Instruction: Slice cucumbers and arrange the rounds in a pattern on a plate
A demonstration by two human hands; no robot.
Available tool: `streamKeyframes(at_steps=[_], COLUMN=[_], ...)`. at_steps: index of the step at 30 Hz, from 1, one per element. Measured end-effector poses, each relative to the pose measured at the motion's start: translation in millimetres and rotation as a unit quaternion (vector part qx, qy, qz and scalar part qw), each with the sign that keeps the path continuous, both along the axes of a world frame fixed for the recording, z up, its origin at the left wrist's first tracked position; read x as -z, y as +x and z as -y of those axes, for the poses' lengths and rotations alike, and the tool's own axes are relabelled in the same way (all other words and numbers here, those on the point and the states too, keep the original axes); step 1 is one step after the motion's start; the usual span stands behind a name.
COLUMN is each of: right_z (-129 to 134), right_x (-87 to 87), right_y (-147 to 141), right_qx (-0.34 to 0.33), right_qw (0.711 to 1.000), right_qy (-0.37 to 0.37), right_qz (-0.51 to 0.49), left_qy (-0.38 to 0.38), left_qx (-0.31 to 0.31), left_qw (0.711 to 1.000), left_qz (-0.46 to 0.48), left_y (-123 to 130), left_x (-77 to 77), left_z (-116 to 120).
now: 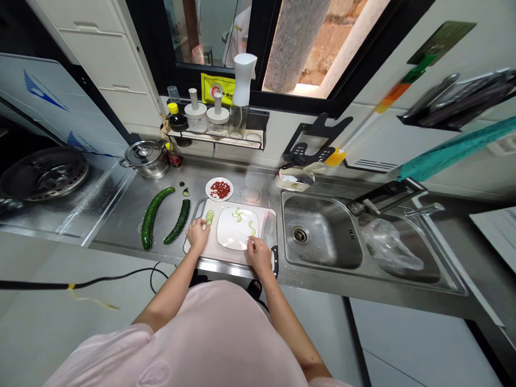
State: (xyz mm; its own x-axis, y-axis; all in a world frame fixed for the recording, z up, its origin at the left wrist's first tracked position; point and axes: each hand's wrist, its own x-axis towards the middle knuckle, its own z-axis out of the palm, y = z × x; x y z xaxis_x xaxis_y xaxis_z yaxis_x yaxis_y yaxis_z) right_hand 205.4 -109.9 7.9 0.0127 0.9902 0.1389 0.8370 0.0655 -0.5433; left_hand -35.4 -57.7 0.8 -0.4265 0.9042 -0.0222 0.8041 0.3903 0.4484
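Pale cucumber slices [238,214] sit on a white square plate [228,236], with a small stack [209,217] on the white cutting board [205,252]. Left hand [197,234] is half-curled against the stack. Right hand [259,255] is pinched at the plate's near edge, can't tell if it's holding anything. Two dark-green cucumber pieces [151,217] [177,221] lie uncut on the left, on the steel counter [169,183].

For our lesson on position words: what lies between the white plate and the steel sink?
The head view shows a kitchen knife with a black handle along the cutting board's right edge, between the white plate and the steel sink.
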Motion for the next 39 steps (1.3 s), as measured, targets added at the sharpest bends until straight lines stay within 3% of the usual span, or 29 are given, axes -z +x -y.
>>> streamKeyframes(at_steps=[8, 11, 13, 18, 22, 25, 29, 34, 39], right_z=[1, 0, -1, -14, -28, -36, -45, -50, -50], right_x=[-1.8, -6.3, -11.5, -32.6, -58.0, -79.9, -107.5, -134.8, -147.9], right_y=[2, 1, -1, -11, -21, -29, -36, -41, -48], right_qx=[-0.001, 0.004, 0.006, 0.003, 0.001, 0.004, 0.013, -0.025, -0.056], right_qw=[1.0, 0.999, 0.999, 0.994, 0.984, 0.969, 0.924, 0.895, 0.885], right_qy=[-0.005, -0.011, -0.011, 0.021, 0.05, 0.056, 0.03, -0.011, -0.018], right_qz=[-0.02, -0.034, -0.047, -0.107, -0.172, -0.242, -0.38, -0.445, -0.463], left_qy=[0.013, 0.03, 0.047, 0.113, 0.119, 0.121, 0.111, 0.106, 0.107], left_qx=[-0.008, -0.028, -0.033, 0.001, 0.048, 0.074, 0.096, 0.114, 0.124], left_qw=[0.997, 0.983, 0.959, 0.856, 0.809, 0.797, 0.788, 0.779, 0.776], left_qz=[0.07, 0.177, 0.276, 0.504, 0.573, 0.587, 0.597, 0.608, 0.609], left_y=[4, 6, 8, 20, 32, 38, 42, 44, 48], left_x=[-6.6, -8.0, -12.5, -49.1, -93.1, -119.1, -139.6, -152.7, -158.9], left_z=[-1, -5, -9, -16, -13, -8, -2, 2, 4])
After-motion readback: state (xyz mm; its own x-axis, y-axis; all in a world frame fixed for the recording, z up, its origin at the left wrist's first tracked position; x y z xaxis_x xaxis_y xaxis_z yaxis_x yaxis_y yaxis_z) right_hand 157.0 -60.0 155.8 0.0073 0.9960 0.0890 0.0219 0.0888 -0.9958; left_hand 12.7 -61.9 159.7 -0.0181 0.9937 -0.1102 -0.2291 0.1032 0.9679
